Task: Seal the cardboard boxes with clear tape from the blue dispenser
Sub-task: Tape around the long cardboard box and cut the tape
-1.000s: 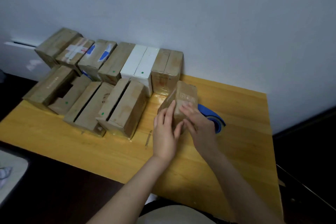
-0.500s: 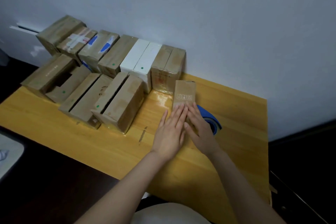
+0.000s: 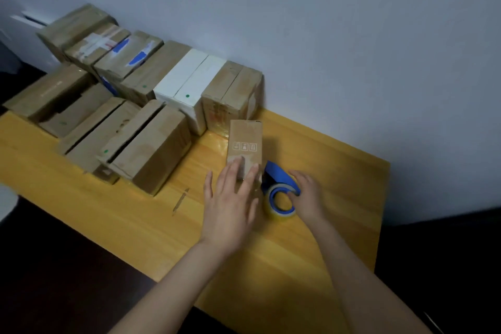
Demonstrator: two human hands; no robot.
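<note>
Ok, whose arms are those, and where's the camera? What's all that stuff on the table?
Those are a person's own arms; there is no machine. The camera sits on their head, so the one picture looks down at the hands. On the yellow wooden table stand rows of brown cardboard boxes and two white boxes near the wall. The left hand lies flat on a small box. The right hand grips the blue tape dispenser beside that box; it carries a roll of clear tape.
</note>
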